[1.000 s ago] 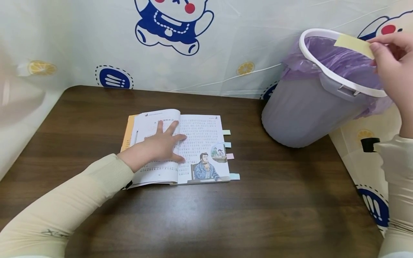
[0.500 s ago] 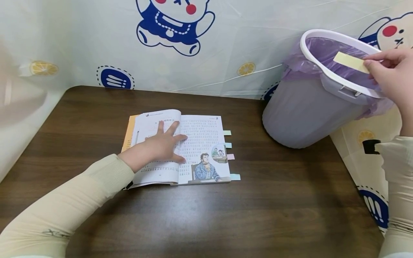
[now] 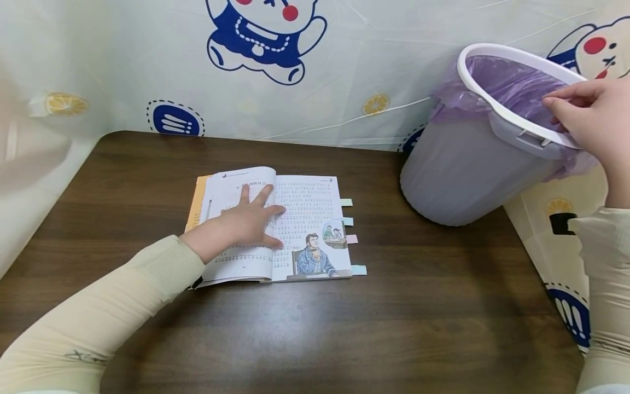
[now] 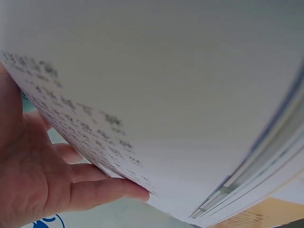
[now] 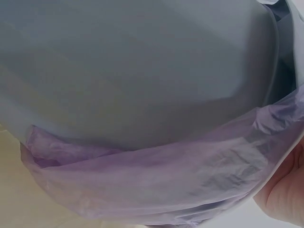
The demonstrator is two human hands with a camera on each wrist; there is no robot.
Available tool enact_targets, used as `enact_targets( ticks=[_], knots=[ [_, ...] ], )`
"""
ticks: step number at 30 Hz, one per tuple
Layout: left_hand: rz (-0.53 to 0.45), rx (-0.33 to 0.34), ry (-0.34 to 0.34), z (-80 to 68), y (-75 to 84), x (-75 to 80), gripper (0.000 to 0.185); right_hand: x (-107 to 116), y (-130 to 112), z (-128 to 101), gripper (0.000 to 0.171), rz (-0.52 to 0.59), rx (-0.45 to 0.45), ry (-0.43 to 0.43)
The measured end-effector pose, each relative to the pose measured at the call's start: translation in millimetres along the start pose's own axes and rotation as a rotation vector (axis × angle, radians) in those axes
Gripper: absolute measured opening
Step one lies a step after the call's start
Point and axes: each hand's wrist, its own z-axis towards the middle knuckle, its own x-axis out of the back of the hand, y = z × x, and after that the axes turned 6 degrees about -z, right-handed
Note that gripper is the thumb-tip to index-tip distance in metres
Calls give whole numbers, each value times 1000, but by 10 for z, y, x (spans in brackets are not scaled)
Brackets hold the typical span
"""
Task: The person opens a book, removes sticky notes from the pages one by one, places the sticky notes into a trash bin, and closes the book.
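Note:
My left hand (image 3: 246, 221) lies flat with spread fingers on the left page of an open illustrated book (image 3: 307, 205) in the middle of the table. In the left wrist view the fingers (image 4: 95, 192) press against a printed page (image 4: 166, 95). Several coloured sticky tabs (image 3: 350, 239) stick out of the book's right edge. My right hand (image 3: 593, 117) hovers at the near rim of a tilted grey bin (image 3: 458, 169) lined with a purple bag (image 3: 512, 87). No note shows between its loosely bent fingers. The right wrist view shows the bin wall (image 5: 142, 71) and bag (image 5: 166, 175) very close.
The dark wooden table (image 3: 394, 328) is enclosed at the back and sides by a white plastic sheet (image 3: 344, 65) printed with cartoon bears and lemons. The bin leans at the table's far right corner.
The yellow sticky note that my right hand pinched over the bin is no longer in view. That hand has dropped slightly toward the rim. The left hand has not moved.

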Motion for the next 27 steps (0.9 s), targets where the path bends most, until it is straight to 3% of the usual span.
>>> enact_targets(
  ticks=[6, 14, 17, 23, 27],
  knots=[
    [-5, 2, -4, -2, 5, -1, 87, -27, -83, -29, 45, 54, 29, 68],
    [-3, -2, -2, -2, 0, -5, 87, -80, -296, -169, 33, 221, 89, 239],
    [2, -4, 1, -4, 2, -6, 87, -113, -412, -239, 26, 248, 126, 267],
    [4, -5, 0, -10, -1, -1, 87, -203, -657, -349, 12, 198, 231, 258],
    [5, -4, 0, -10, 5, 3, 87, -297, -785, -407, 19, 134, 340, 260]
  ],
)
